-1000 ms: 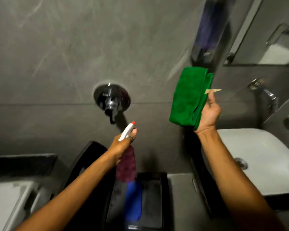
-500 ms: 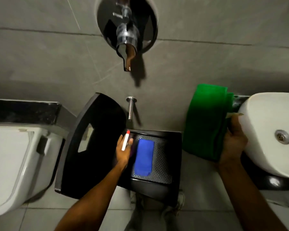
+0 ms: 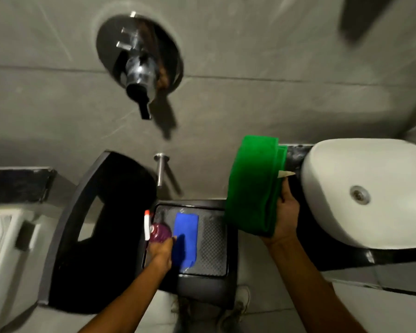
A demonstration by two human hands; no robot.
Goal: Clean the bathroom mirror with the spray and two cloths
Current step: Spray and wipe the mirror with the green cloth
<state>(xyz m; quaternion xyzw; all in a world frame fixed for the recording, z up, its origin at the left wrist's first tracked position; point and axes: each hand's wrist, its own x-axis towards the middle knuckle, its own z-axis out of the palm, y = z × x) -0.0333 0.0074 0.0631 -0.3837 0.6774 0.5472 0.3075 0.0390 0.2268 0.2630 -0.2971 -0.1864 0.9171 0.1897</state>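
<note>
From the head view, the left hand (image 3: 161, 249) has its grip closed around a purple spray bottle with a white trigger head (image 3: 155, 231) at the left edge of a black textured stool seat (image 3: 211, 246), just beside a folded blue cloth (image 3: 186, 239) lying on that seat. The right hand (image 3: 286, 218) holds a folded green microfibre cloth (image 3: 252, 188) upright in a closed grip, near the white oval basin (image 3: 370, 188).

A single head-worn wide-angle view is given, directed steeply downward and forward; the grey wall (image 3: 250, 104) fills the upper frame; the black chair (image 3: 101, 236) is seen at lower centre; the white basin (image 3: 370, 169) at right; both forearms enter near, from the bottom edge.
</note>
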